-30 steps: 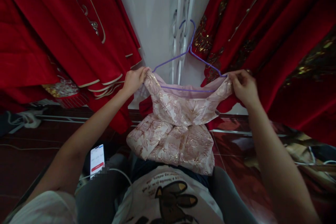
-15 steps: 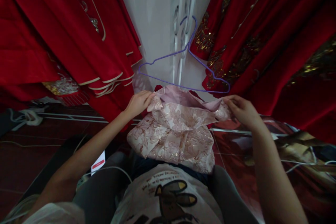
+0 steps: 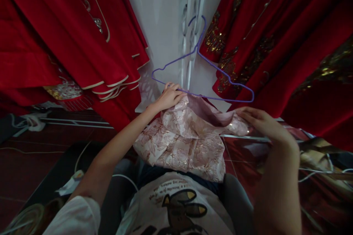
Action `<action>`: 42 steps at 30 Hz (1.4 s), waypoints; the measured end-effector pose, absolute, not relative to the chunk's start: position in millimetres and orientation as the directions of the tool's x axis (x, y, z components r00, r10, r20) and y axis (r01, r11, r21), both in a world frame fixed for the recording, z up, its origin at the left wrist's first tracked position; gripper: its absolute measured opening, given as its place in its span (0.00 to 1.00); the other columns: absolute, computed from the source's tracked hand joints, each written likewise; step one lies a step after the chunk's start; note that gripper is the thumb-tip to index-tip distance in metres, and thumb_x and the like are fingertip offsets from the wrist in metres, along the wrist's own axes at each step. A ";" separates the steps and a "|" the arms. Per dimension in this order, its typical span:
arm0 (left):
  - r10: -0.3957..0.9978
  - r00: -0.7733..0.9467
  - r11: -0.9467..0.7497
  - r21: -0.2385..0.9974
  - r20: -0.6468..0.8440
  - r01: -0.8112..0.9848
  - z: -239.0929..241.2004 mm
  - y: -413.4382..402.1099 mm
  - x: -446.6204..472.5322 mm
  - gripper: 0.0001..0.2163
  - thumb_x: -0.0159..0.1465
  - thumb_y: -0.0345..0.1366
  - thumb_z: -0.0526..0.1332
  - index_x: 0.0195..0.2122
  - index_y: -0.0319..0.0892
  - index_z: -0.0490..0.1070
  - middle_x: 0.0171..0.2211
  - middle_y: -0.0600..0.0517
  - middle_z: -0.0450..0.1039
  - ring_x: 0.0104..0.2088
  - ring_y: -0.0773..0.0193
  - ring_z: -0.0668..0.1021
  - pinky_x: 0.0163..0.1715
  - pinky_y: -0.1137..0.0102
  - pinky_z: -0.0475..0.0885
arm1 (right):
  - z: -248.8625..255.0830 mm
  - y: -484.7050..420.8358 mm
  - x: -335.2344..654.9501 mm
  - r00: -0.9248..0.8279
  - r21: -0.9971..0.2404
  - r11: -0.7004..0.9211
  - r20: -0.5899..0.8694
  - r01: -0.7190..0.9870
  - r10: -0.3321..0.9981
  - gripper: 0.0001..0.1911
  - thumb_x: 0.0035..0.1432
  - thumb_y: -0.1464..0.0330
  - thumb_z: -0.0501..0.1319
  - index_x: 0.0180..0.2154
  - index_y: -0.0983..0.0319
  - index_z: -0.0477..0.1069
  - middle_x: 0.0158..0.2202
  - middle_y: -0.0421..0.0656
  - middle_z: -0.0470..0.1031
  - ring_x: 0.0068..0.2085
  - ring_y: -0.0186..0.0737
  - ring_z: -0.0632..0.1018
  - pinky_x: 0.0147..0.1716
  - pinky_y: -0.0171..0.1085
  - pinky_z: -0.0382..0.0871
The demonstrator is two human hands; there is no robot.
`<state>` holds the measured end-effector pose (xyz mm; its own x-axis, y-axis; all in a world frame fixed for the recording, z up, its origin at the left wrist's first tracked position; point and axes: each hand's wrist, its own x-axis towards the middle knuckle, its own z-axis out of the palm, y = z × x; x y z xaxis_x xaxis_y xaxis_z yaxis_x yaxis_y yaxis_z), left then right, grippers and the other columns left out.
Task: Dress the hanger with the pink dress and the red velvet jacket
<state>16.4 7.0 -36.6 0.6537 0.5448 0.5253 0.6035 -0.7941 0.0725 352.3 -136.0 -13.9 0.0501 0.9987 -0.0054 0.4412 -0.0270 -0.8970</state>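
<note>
A pale pink brocade garment (image 3: pixel 190 150) with shiny gold flowers lies over my lap, its upper edge raised and the plain pink lining showing. My left hand (image 3: pixel 172 97) is closed on the left part of that edge, right at the bottom bar of a purple hanger (image 3: pixel 197 48); whether it also grips the bar is unclear. My right hand (image 3: pixel 256 119) pinches the right end of the edge, which sags between the hands. The hanger stands upright just beyond the garment, its hook in front of the white door handles.
Red cloths with beads and trim (image 3: pixel 110 58) hang at the left, and red gold-sequinned cloths (image 3: pixel 248 44) at the right. White cabinet doors (image 3: pixel 160 14) rise between them. A white cable (image 3: pixel 127 180) crosses my leg. Crumpled brown material (image 3: pixel 314 154) lies at the right.
My left hand has moved right and forward to the hanger's bar, bringing the garment's edge along. My right hand has shifted slightly right and nearer. The hanger has tilted and moved right.
</note>
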 end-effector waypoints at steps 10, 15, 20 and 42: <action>0.564 0.666 -0.757 -0.018 0.488 0.654 -22.9 1.0 -17.9 0.20 0.70 0.46 0.49 0.32 0.42 0.77 0.33 0.49 0.68 0.41 0.60 0.69 0.54 0.57 0.57 | -3.4 -144.2 370.8 0.489 -0.864 0.057 0.336 0.501 0.805 0.12 0.51 0.59 0.64 0.37 0.56 0.76 0.28 0.45 0.75 0.25 0.40 0.72 0.24 0.40 0.66; 0.547 0.670 -0.742 -0.080 0.502 0.666 -23.4 -3.2 -19.8 0.20 0.70 0.46 0.49 0.34 0.42 0.78 0.35 0.48 0.69 0.42 0.58 0.69 0.54 0.57 0.57 | 9.8 -139.7 357.6 0.383 -0.656 0.118 0.568 0.746 0.729 0.11 0.56 0.60 0.60 0.38 0.58 0.76 0.31 0.47 0.76 0.29 0.40 0.75 0.30 0.40 0.69; 0.523 0.692 -0.760 -0.097 0.497 0.643 -28.8 -18.1 3.0 0.21 0.70 0.46 0.48 0.36 0.41 0.78 0.36 0.46 0.68 0.43 0.57 0.69 0.50 0.57 0.59 | 44.0 -108.5 331.8 0.107 -0.306 0.228 0.781 0.924 0.615 0.10 0.59 0.65 0.59 0.38 0.62 0.77 0.39 0.49 0.76 0.34 0.38 0.75 0.36 0.36 0.69; 0.803 0.054 -0.266 0.275 0.594 0.924 -25.4 -11.5 -112.0 0.18 0.69 0.47 0.50 0.37 0.42 0.74 0.43 0.44 0.69 0.51 0.48 0.68 0.51 0.55 0.61 | 36.8 -36.8 325.5 0.128 -0.492 0.415 0.748 0.766 0.651 0.09 0.63 0.63 0.58 0.40 0.60 0.73 0.29 0.40 0.73 0.28 0.33 0.68 0.29 0.33 0.59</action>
